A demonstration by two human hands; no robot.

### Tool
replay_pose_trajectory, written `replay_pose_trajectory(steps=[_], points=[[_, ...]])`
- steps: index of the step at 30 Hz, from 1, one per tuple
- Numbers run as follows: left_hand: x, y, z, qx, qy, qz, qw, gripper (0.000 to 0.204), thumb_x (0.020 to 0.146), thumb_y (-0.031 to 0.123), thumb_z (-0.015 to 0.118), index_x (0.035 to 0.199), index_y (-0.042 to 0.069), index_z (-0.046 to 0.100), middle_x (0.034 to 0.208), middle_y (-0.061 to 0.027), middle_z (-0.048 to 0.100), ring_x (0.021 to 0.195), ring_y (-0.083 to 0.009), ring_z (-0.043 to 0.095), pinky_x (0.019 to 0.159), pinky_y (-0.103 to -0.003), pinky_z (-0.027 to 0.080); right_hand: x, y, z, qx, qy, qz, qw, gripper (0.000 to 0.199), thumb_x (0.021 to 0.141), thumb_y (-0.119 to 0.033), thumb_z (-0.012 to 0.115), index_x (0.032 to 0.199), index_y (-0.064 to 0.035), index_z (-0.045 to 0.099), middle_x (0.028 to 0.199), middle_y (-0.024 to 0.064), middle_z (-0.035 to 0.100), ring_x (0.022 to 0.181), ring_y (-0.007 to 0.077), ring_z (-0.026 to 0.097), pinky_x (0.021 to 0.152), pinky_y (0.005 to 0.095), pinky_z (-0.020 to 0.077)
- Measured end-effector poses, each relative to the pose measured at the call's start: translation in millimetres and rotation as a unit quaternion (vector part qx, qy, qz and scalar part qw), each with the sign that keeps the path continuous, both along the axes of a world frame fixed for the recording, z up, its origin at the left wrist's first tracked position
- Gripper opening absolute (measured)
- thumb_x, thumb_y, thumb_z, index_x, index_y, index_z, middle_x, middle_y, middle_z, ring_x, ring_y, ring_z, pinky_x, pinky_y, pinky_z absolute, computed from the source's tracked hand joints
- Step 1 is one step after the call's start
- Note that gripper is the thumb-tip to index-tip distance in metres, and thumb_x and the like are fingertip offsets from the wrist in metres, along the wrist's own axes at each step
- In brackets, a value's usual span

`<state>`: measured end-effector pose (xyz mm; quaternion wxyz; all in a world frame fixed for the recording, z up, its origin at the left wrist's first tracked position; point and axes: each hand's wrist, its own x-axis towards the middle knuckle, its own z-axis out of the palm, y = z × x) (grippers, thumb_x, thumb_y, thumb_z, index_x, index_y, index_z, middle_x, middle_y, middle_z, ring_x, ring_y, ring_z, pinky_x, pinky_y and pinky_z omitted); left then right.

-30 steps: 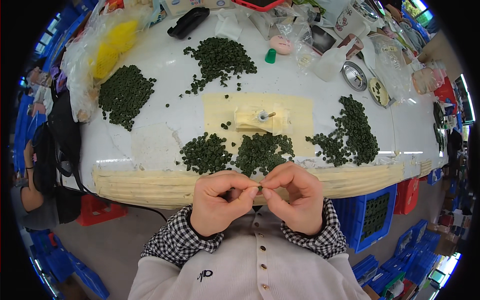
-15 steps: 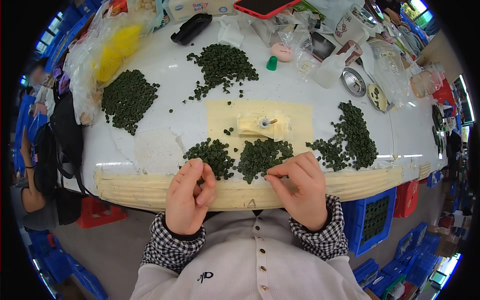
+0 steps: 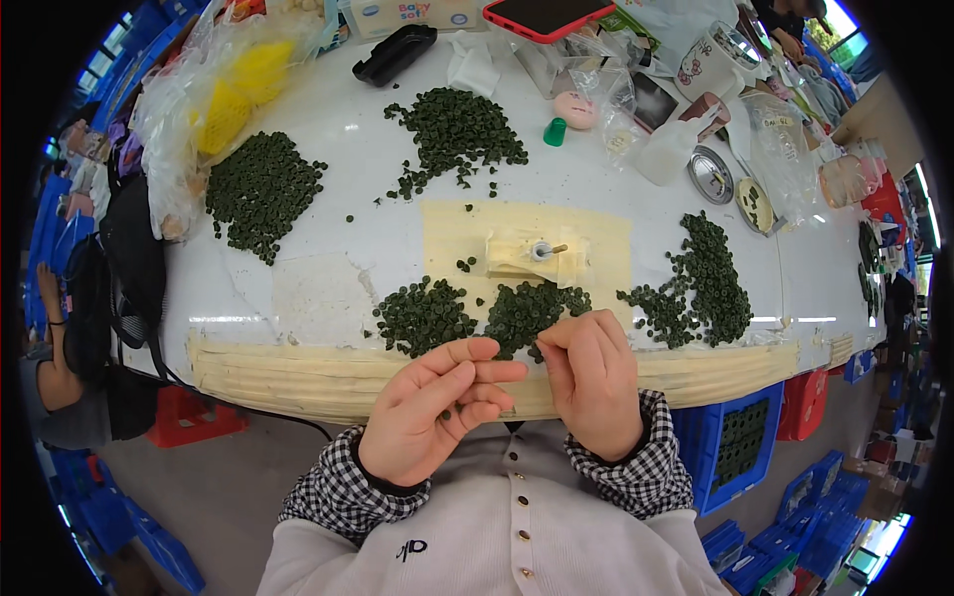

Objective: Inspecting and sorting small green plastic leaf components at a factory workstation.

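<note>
My left hand (image 3: pixel 432 409) lies palm up at the table's near edge with a few small dark green pieces (image 3: pixel 449 408) resting on its fingers. My right hand (image 3: pixel 593 382) is beside it, fingers curled and pinched near a heap of the same green pieces (image 3: pixel 533 309). Another heap (image 3: pixel 424 315) lies just left of that one. Behind them a small cream fixture with a metal pin (image 3: pixel 538 254) sits on a cream taped patch (image 3: pixel 457 233) of the white table (image 3: pixel 328 223).
More green heaps lie at the left (image 3: pixel 260 189), back centre (image 3: pixel 455 132) and right (image 3: pixel 703 283). A yellow bag (image 3: pixel 231 94), black case (image 3: pixel 395 54), red phone (image 3: pixel 548 15), white cup (image 3: pixel 711 62), metal tins (image 3: pixel 712 175) and plastic bags crowd the back. Blue crates (image 3: pixel 735 437) stand below.
My hands were together pinching a piece, then moved apart onto the table edge. Now my left hand has turned palm up with pieces on it and my right has come closer to it.
</note>
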<state>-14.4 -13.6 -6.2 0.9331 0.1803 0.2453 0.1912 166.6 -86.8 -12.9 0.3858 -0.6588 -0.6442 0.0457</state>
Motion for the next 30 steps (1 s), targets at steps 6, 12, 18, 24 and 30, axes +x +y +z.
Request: replay_pose_trajectory(steps=[6, 12, 18, 24, 30], points=[[0.6, 0.9, -20.1, 0.009, -0.09, -0.091, 0.992, 0.024, 0.098, 0.02, 0.043, 0.106, 0.0, 0.056, 0.092, -0.0071, 0.064, 0.08, -0.0095, 0.06, 0.068, -0.019, 0.049, 5.0, -3.9, 1.9, 0.002, 0.044, -0.013, 0.999, 0.02, 0.07, 0.007, 0.066, 0.089, -0.0003, 0.063, 0.078, 0.01, 0.062, 0.073, 0.0268, 0.058, 0.064, 0.0335, 0.0478], [17.3, -6.1, 8.6, 0.015, 0.082, -0.021, 0.996, 0.022, 0.097, 0.018, 0.046, 0.103, 0.0, 0.058, 0.08, -0.0004, 0.056, 0.067, -0.0083, 0.05, 0.064, -0.02, 0.045, 3.4, -3.9, 2.6, 0.007, 0.088, -0.04, 0.995, 0.015, 0.069, 0.008, 0.068, 0.08, -0.0004, 0.064, 0.074, 0.0096, 0.063, 0.069, 0.0235, 0.059, 0.059, 0.0305, 0.046], [10.7, -2.7, -1.6, 0.042, 0.036, -0.019, 0.998, 0.025, 0.095, 0.01, 0.049, 0.117, 0.0, 0.055, 0.091, -0.0028, 0.063, 0.075, -0.0057, 0.055, 0.07, -0.019, 0.048, 6.5, -4.2, 1.5, 0.011, 0.082, -0.046, 0.996, 0.014, 0.067, 0.006, 0.07, 0.077, -0.0008, 0.063, 0.074, 0.0085, 0.063, 0.069, 0.023, 0.058, 0.06, 0.0302, 0.0456], [12.1, -2.3, -4.4, 0.031, 0.031, 0.003, 0.999, 0.022, 0.094, 0.01, 0.051, 0.113, 0.001, 0.057, 0.094, -0.0045, 0.064, 0.073, -0.0057, 0.055, 0.067, -0.018, 0.047, 9.2, -5.9, 0.5, 0.023, 0.058, -0.032, 0.998, 0.015, 0.067, 0.004, 0.071, 0.081, -0.0007, 0.064, 0.076, 0.0083, 0.064, 0.07, 0.0241, 0.058, 0.061, 0.0306, 0.0475], [11.2, -0.4, -6.6, 0.028, 0.003, 0.001, 1.0, 0.021, 0.093, 0.009, 0.052, 0.111, 0.0, 0.058, 0.095, -0.005, 0.064, 0.074, -0.0053, 0.055, 0.066, -0.018, 0.046, 8.9, -10.7, 2.8, -0.013, 0.153, -0.053, 0.987, 0.017, 0.068, 0.007, 0.068, 0.083, -0.0009, 0.065, 0.078, 0.009, 0.064, 0.069, 0.021, 0.06, 0.062, 0.0279, 0.0477]])
